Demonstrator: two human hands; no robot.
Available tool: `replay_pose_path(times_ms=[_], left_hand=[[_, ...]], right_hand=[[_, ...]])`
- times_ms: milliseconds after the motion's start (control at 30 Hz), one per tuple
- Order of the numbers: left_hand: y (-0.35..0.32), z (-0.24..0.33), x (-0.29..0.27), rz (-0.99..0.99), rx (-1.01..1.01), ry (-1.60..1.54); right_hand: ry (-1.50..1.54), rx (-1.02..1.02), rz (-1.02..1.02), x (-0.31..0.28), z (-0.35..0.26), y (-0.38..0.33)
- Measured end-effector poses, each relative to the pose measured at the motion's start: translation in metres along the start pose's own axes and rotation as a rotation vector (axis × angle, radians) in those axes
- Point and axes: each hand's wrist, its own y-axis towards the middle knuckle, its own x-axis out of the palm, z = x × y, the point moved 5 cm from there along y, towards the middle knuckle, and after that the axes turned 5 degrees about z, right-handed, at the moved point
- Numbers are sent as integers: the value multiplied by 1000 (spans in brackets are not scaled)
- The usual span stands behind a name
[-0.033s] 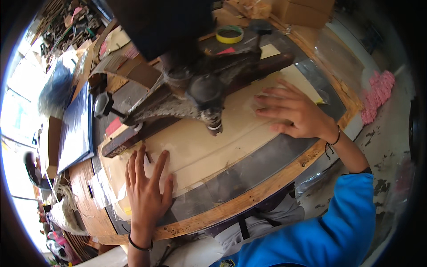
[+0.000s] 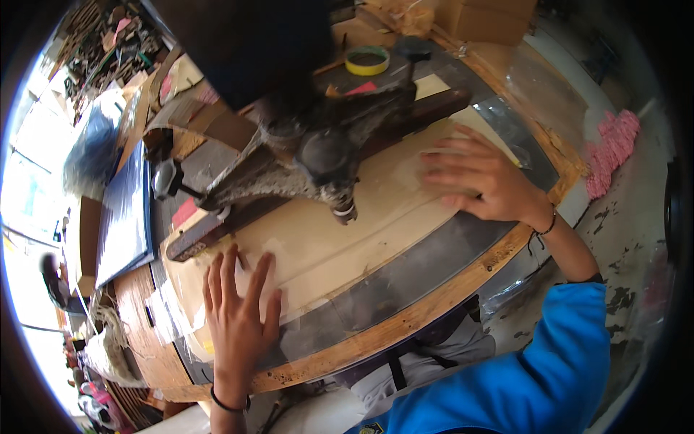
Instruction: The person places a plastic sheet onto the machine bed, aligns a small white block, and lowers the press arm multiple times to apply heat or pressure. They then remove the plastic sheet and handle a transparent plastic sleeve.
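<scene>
A long, pale tan sheet (image 2: 329,253) lies on the dark grey table top (image 2: 376,296). My left hand (image 2: 238,311) rests on its near left part, fingers spread and pointing away from me. My right hand (image 2: 495,181) is over the right part of the sheet, fingers apart and slightly blurred; neither hand grips anything. Between and beyond them stands a dark machine with worn metal arms (image 2: 253,173) and a central nozzle-like tip (image 2: 345,210) above the sheet. A dark straight bar (image 2: 199,242) runs under the arms along the sheet's far side.
Wooden edging (image 2: 434,304) borders the table. A yellow tape roll (image 2: 367,64) sits at the back, near a cardboard box (image 2: 495,20). A blue plastic-covered panel (image 2: 126,217) stands at left. Pink cloth (image 2: 612,155) lies at far right. A black knob (image 2: 166,179) sticks out beside the machine.
My right hand has shifted slightly to the right over the sheet. My left hand stays in about the same place, and the view has moved a little.
</scene>
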Motion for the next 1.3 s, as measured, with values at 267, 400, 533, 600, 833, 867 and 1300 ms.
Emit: replay_pose_path(times_ms=[267,400,533,600,833,867,1300], left_hand=[[-20,41,-37,-204,86,-299],[-6,46,-30,-188,97,-312],[15,50,-14,-139,110,-307],[21,55,-9,-154,162,-279],[17,67,-24,-107,250,-293],[15,68,-31,-87,255,-291],[9,59,-76,140,272,-630]], right_hand=[[-219,815,66,-87,139,-146],[-290,887,45,-86,155,-180],[-295,877,131,-80,156,-184],[-314,877,187,-85,152,-184],[-443,995,594,-140,125,-159],[-438,864,673,-152,100,-142],[316,-249,-226,-44,-132,-34]])
